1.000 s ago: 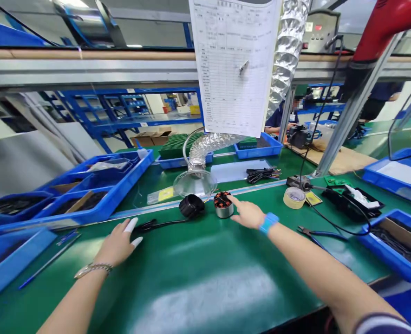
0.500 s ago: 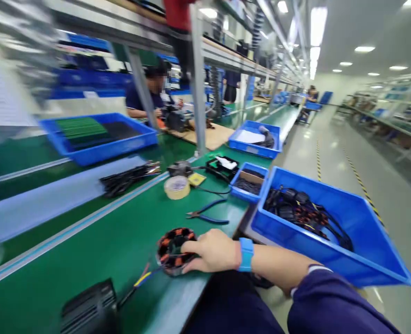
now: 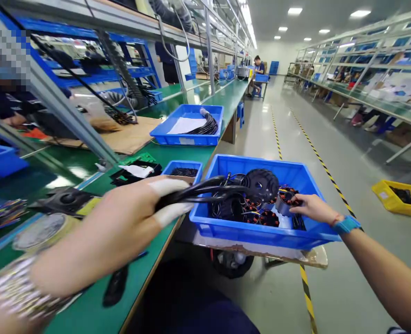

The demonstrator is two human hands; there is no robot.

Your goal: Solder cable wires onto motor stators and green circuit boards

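My left hand (image 3: pixel 121 222), white covers on its fingertips, is closed around thick black cables (image 3: pixel 205 189). They stretch to the right over a large blue bin (image 3: pixel 233 234). A round black ribbed part (image 3: pixel 263 183) lies at their far end; whether it is attached to them is unclear. Inside the bin's right side, my right hand (image 3: pixel 315 208) grips the edge of a motor stator (image 3: pixel 285 204) with copper-coloured windings. More stators (image 3: pixel 270 218) and black cables lie in the bin beside it.
A small blue bin (image 3: pixel 182 167) of black parts and a blue tray (image 3: pixel 187 139) with cables stand farther along the green bench. Tape roll (image 3: pixel 41 232) lies at left. A yellow bin (image 3: pixel 403 199) sits on the floor at right. A person (image 3: pixel 259 67) is seated far off.
The view has swung right. My right hand has gone from the stator on the bench to the blue bin, with a stator in its grip. My left hand has come into view holding cables.
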